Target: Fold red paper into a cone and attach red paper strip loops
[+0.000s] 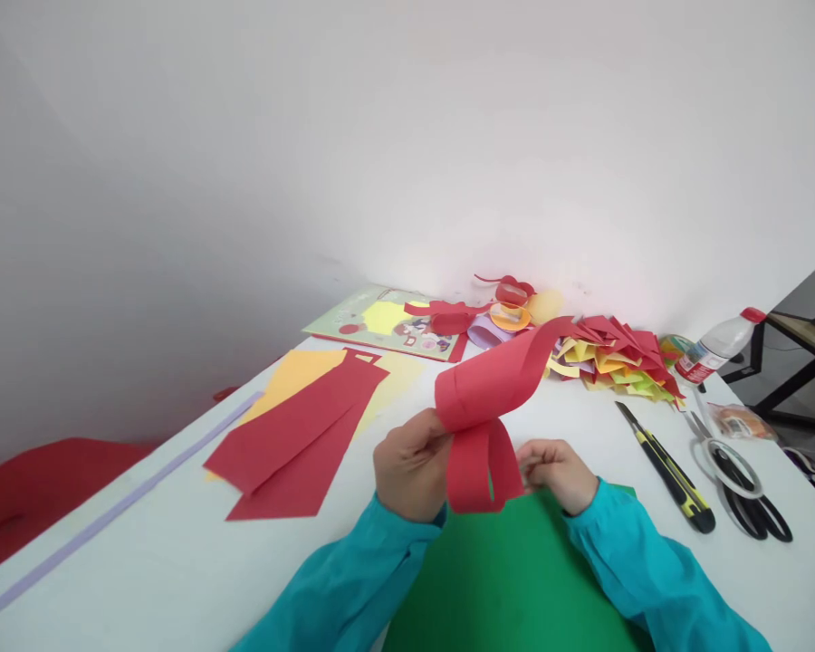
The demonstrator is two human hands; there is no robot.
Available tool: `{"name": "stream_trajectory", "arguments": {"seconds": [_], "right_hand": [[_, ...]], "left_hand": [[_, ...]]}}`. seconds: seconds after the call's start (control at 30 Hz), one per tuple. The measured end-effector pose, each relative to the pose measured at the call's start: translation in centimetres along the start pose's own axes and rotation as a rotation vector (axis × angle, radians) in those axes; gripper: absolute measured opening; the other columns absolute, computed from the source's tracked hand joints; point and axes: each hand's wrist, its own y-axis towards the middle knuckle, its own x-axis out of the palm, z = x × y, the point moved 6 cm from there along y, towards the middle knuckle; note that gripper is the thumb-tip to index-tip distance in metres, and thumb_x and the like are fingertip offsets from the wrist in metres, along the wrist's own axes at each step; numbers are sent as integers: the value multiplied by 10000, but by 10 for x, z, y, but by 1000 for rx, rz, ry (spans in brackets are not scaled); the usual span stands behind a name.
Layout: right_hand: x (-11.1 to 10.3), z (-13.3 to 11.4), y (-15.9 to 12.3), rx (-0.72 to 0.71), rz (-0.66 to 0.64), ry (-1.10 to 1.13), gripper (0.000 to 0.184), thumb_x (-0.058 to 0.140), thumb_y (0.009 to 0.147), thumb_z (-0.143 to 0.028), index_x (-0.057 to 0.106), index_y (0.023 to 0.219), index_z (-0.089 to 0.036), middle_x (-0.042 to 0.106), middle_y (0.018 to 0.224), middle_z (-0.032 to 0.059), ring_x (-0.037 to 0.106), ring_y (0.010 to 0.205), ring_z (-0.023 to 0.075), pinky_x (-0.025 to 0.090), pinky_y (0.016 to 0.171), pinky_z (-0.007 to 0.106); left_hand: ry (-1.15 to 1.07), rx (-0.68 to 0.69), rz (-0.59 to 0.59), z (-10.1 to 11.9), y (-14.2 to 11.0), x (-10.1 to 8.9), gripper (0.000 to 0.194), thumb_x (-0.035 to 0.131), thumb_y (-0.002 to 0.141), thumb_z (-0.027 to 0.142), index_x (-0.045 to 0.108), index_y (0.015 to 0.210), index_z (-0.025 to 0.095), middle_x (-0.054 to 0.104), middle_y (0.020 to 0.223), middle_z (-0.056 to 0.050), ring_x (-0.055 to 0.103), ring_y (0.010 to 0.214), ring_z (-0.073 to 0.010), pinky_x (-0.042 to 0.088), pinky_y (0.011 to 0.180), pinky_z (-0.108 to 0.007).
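Observation:
My left hand point(413, 466) is closed around a curled red paper strip point(493, 385), raised above the table. The strip's upper part sweeps up to the right, and a red loop point(479, 471) bends round below it. At the loop's right edge is my right hand point(558, 473), its fingers pinched together. The loop partly hides those fingertips, so I cannot make out what they grip. Beneath both hands lies a green sheet point(516, 580). Left of my left hand, red paper pieces point(305, 444) overlap on top of orange paper point(295, 376).
A utility knife point(669, 471), scissors point(747, 493) and a white tape roll point(737, 468) lie at the right. Behind are folded paper pieces point(618, 349), a bottle point(720, 347) and a booklet point(367, 317). A lilac strip point(122, 503) runs along the left edge.

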Motion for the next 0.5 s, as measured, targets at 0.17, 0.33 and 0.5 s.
{"name": "stream_trajectory", "arguments": {"seconds": [0.17, 0.33, 0.5], "right_hand": [[-1, -36, -13, -420, -49, 91, 299, 469, 489, -49, 630, 674, -221, 658, 967, 5, 603, 847, 172, 450, 704, 286], [26, -47, -31, -531, -161, -108, 376, 472, 619, -53, 680, 866, -244, 617, 1063, 16, 579, 941, 202, 436, 842, 342], [20, -38, -25, -476, -19, -139, 306, 552, 596, -72, 682, 830, -221, 685, 824, 5, 613, 814, 225, 477, 765, 356]], "left_hand": [[-107, -27, -83, -11, 0, 10, 203, 713, 638, 211, 704, 838, 182, 720, 806, -28, 665, 730, -234, 557, 602, -300], [-3, 64, -275, -7, -8, 24, 172, 571, 741, 145, 703, 843, 187, 719, 786, -20, 661, 649, -181, 546, 584, -262], [91, 276, -474, 10, -19, 39, 245, 487, 792, 111, 690, 890, 207, 705, 916, -42, 662, 795, -178, 542, 673, -241]]}}
